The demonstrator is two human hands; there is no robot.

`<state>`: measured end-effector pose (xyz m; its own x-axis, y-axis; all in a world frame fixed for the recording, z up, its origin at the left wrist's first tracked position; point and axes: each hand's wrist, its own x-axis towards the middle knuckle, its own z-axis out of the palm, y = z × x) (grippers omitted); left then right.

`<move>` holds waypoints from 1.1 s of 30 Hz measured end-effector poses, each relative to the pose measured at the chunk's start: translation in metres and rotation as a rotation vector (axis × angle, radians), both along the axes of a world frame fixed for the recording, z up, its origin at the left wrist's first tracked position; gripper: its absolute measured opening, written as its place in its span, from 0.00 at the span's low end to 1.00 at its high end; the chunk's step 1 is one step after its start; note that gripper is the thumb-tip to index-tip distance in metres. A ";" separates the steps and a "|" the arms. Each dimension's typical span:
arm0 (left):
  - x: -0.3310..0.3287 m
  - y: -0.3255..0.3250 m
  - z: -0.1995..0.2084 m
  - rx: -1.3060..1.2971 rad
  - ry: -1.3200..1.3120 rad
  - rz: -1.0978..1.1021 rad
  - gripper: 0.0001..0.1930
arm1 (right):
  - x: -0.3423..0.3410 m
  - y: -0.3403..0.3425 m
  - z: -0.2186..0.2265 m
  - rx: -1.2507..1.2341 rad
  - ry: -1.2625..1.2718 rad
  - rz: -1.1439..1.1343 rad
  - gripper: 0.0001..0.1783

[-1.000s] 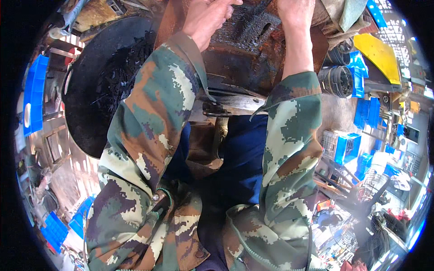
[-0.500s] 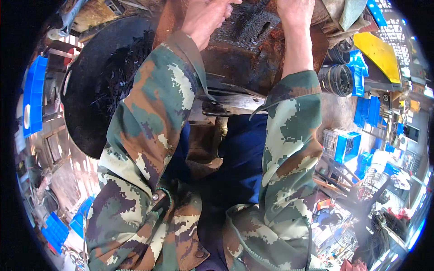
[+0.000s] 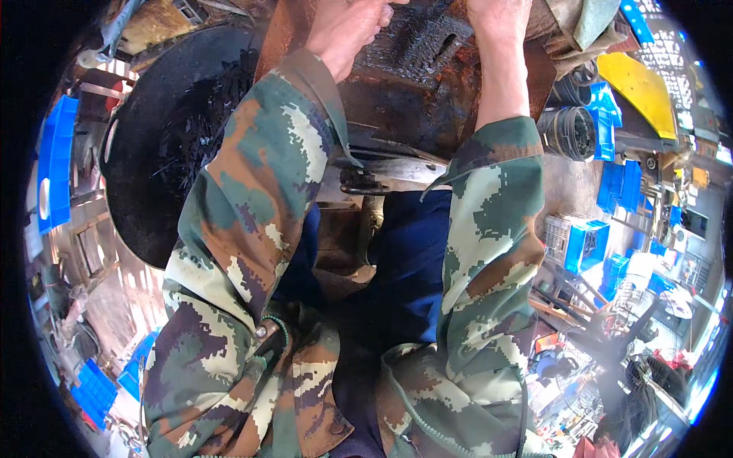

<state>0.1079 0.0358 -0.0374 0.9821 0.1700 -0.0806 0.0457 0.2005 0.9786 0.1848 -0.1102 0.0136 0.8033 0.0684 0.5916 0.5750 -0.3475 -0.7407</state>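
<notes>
Worktop (image 3: 412, 107), rusty and wet, lies between left hand (image 3: 346, 32), fingers curled, and right hand (image 3: 500, 19), cropped; grips cannot be told. Both have barely moved, suggesting work stays put.

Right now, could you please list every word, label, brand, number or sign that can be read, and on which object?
There is no readable text.
I see no lettering on the rust-brown work surface, the black basin or the yellow panel.
Any marks in the lower-right clutter are too small and blurred.
</notes>
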 end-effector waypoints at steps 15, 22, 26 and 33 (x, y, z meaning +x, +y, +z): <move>0.006 -0.001 -0.006 -0.003 0.022 -0.012 0.11 | 0.001 0.001 -0.004 0.024 0.048 0.018 0.14; 0.009 0.000 -0.009 0.010 0.008 -0.017 0.11 | -0.001 0.002 -0.004 0.033 0.002 0.031 0.14; 0.010 -0.001 -0.010 0.002 -0.006 -0.023 0.11 | 0.004 0.000 -0.004 0.020 0.026 0.022 0.14; 0.010 -0.001 -0.009 0.008 0.003 -0.014 0.11 | 0.005 0.002 -0.004 0.039 0.068 0.015 0.15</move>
<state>0.1181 0.0353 -0.0463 0.9842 0.1569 -0.0823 0.0514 0.1918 0.9801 0.1896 -0.1085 0.0097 0.8409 0.0581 0.5380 0.5276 -0.3094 -0.7912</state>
